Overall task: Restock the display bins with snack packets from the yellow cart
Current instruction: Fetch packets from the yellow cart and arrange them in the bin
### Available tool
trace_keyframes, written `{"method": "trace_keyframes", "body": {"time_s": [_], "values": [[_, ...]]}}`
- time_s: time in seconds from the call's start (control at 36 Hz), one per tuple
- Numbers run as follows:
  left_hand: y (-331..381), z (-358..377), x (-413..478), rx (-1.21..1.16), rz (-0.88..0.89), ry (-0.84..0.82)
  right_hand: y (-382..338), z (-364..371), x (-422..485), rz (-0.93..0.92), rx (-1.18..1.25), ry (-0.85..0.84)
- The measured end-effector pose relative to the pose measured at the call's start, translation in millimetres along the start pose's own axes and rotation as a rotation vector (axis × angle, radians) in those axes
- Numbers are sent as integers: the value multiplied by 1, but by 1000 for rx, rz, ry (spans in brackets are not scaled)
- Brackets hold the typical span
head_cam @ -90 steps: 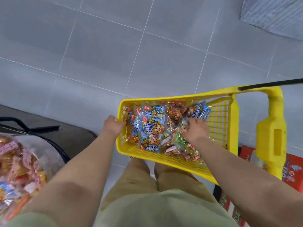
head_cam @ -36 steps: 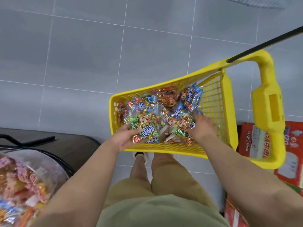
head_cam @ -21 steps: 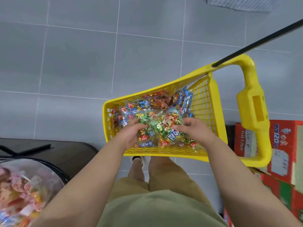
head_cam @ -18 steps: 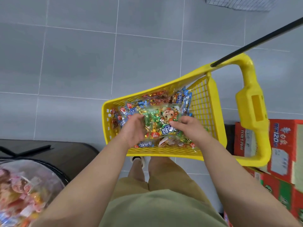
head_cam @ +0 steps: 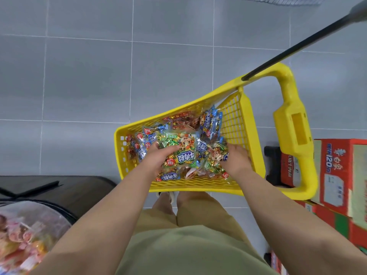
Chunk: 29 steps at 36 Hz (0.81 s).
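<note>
Grey tiled floor point(head_cam: 83, 80) with pale grout lines, evenly lit. Red cartons point(head_cam: 337, 175) stacked at right. Dark mat point(head_cam: 65, 187) at lower left; ribbed grating point(head_cam: 278, 0) at top edge.

Retail shop floor — a yellow cart point(head_cam: 234, 120) is holding bagged snack packets point(head_cam: 184, 153), printed red cartons point(head_cam: 337, 175) are standing stacked alongside, and a display bin point(head_cam: 29, 235) is sitting on grey tiles.
</note>
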<state>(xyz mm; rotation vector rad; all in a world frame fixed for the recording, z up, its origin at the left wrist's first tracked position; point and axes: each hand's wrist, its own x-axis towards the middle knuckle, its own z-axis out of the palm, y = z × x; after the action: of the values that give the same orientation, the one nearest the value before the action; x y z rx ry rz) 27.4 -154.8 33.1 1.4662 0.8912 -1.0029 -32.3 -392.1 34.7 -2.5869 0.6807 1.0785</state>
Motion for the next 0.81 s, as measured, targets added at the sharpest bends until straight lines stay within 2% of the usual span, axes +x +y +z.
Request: {"method": "trace_keyframes", "body": {"time_s": [0.14, 0.25, 0.36, 0.47, 0.56, 0.67, 0.81], "values": [[-7, -6, 4, 34, -27, 72, -4, 4, -2, 16, -210, 2], [-10, -15, 3, 7, -25, 101, -12, -9, 1, -38, -235, -85], [-15, -29, -6, -51, -7, 156, -21, -25, 3, -189, -146, -177], [-33, -52, -22, -189, 8, 237, -44, -34, -5, -355, 47, -141], [-51, -73, -39, -374, 37, 250, -72, -35, -15, -502, 96, -146], [-82, -100, -73, -497, 95, 336, -115, -28, -36, -695, 86, -191], [-139, -135, -124, -654, 163, 457, -169, -2, -81, -812, 111, -237]]}}
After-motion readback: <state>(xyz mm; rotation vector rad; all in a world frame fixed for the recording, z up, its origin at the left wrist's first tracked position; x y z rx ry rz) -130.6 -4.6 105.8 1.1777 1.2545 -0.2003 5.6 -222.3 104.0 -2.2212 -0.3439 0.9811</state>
